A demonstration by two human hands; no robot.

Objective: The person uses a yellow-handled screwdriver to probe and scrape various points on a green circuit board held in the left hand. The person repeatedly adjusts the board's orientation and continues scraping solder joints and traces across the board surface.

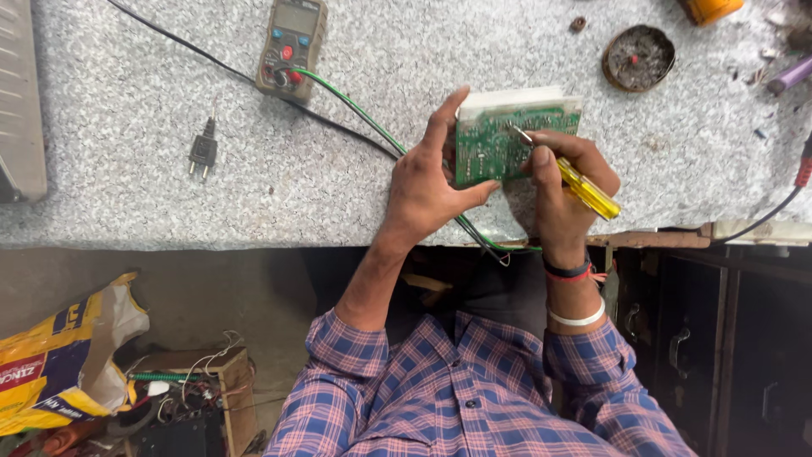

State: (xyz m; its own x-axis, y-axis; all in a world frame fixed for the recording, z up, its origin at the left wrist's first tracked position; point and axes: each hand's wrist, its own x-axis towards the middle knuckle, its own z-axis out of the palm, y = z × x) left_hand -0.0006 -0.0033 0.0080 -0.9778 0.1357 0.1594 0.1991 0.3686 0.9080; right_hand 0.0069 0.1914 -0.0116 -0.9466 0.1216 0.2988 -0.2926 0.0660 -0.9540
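Observation:
My left hand [427, 178] grips a green circuit board [495, 145] by its left edge and holds it upright above the grey speckled countertop [169, 195], solder side toward me. My right hand [562, 182] holds a screwdriver with a clear yellow handle [588, 189]; its metal tip rests on the board's upper right part. Green and black wires [364, 114] run from the board area back to a grey multimeter [292, 42] lying at the rear of the counter.
A black two-pin plug [203, 152] lies on the left of the counter. A round tin [639, 57], an orange object [709, 8] and a purple tool [791, 76] sit at the back right. Below left are a yellow bag [59, 355] and a box of wires [190, 389].

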